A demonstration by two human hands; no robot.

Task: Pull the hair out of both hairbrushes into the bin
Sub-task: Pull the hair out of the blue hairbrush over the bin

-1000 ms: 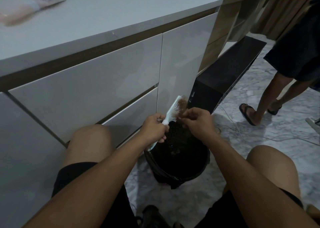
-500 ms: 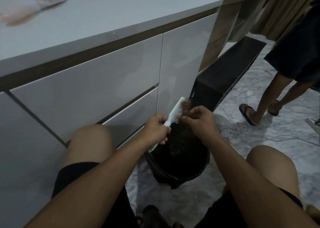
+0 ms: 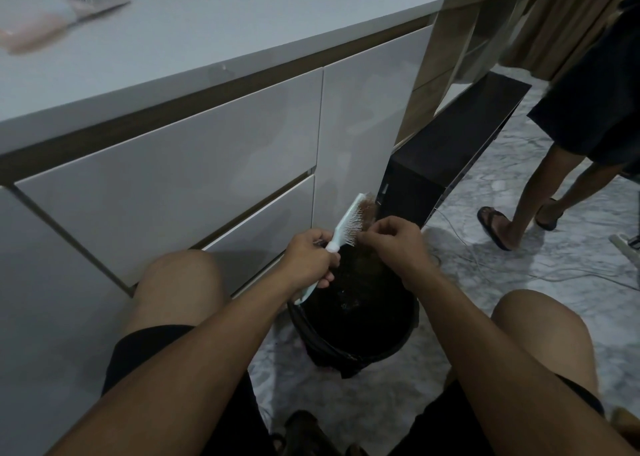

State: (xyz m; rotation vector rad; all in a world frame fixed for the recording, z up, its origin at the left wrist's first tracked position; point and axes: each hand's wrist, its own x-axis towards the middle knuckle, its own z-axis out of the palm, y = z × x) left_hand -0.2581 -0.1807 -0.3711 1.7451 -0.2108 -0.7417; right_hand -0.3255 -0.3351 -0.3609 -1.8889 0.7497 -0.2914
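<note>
White plastic makes up the hairbrush (image 3: 349, 225), which the left hand (image 3: 309, 258) holds by the handle, fingers (image 3: 325, 284) wrapped closed around it. The brush tilts up and away from that grip, its bristles facing the right hand (image 3: 394, 244). A clump of brown hair (image 3: 367, 209) sits in the bristles toward the brush's far tip, above and just beyond the right hand's fingers. Those fingers are pinched together at the bristles near the brush's lower half, touching them; whether any strand lies between the fingertips cannot be told.

Directly below both hands stands the black bin (image 3: 353, 337), lined with a dark bag, its opening under the brush handle's end. Inside it looks dark, with a few faint glints. The bin rests on a grey marble floor (image 3: 554, 254) between the person's bare knees, both in dark shorts.

Left of the left hand's fingers runs a white cabinet (image 3: 194, 164) with drawer fronts, topped by a pale bench (image 3: 214, 29). On the bench's far left lies a blurred pale object (image 3: 59, 15), too smeared to identify. Beyond the right hand's fingers a black box (image 3: 446, 164) stands on the floor, and further right a second person's legs (image 3: 540, 195) in sandals stand on the marble, with thin cables (image 3: 519, 272) trailing nearby.
</note>
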